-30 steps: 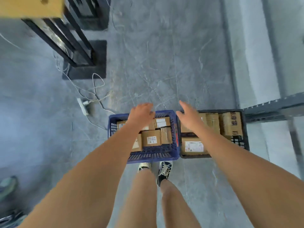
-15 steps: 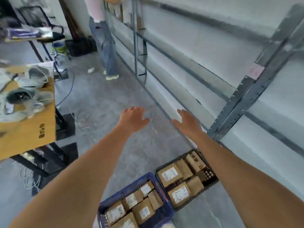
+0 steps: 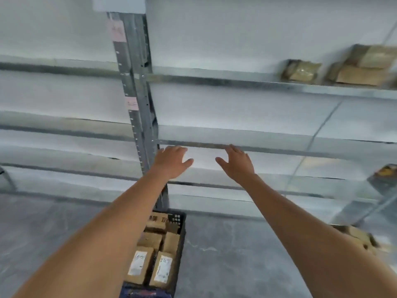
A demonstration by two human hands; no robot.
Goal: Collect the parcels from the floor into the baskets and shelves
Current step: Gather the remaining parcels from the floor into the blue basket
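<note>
The parcels (image 3: pixel 158 250), brown cartons with white labels, lie packed in a dark basket (image 3: pixel 181 237) on the grey floor (image 3: pixel 225 254), right at the foot of the shelf post (image 3: pixel 137 100). A blue basket (image 3: pixel 137 292) edge shows just in front of the dark one, at the bottom of the view. Above the dark basket, both arms reach toward the rack. The left hand (image 3: pixel 170 161) is beside the post, fingers spread and loose, holding nothing. The right hand (image 3: pixel 237 163) is further right of the post, also spread and empty, its fingertips seen against a shelf rail (image 3: pixel 279 149). High to the right of the post, more cartons (image 3: pixel 300 70) sit on an upper shelf (image 3: pixel 236 81). Low to the right, other cartons (image 3: pixel 356 237) lie blurred on the floor.
</note>
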